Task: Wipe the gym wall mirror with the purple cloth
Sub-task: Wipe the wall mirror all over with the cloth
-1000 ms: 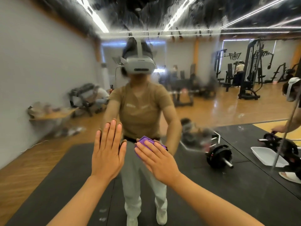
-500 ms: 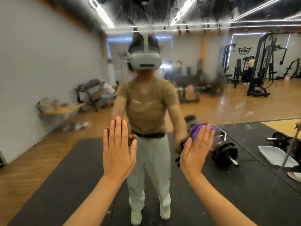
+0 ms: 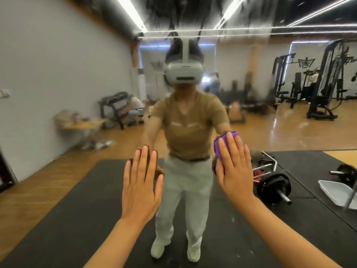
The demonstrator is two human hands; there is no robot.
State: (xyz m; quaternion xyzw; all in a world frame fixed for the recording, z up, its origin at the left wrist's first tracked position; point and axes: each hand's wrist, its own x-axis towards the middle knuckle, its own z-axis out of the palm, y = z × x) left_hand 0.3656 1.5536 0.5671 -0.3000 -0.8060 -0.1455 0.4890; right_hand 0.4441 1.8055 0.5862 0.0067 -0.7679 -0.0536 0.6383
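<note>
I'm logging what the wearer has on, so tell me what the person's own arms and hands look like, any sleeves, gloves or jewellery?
Both forearms are bare up to the bottom of the frame: no sleeves show on them. The left hand and right hand wear no gloves, and no rings, watch or bracelets are visible. In the mirror, the reflection shows a short-sleeved tan top ending above the elbows.

Your purple cloth (image 3: 222,147) is bunched up flat against the gym wall mirror (image 3: 58,74), right of center, mostly hidden so only its top and left edges peek out. The mirror fills the whole view, and the glass looks smeary and streaked across the upper part.
</note>
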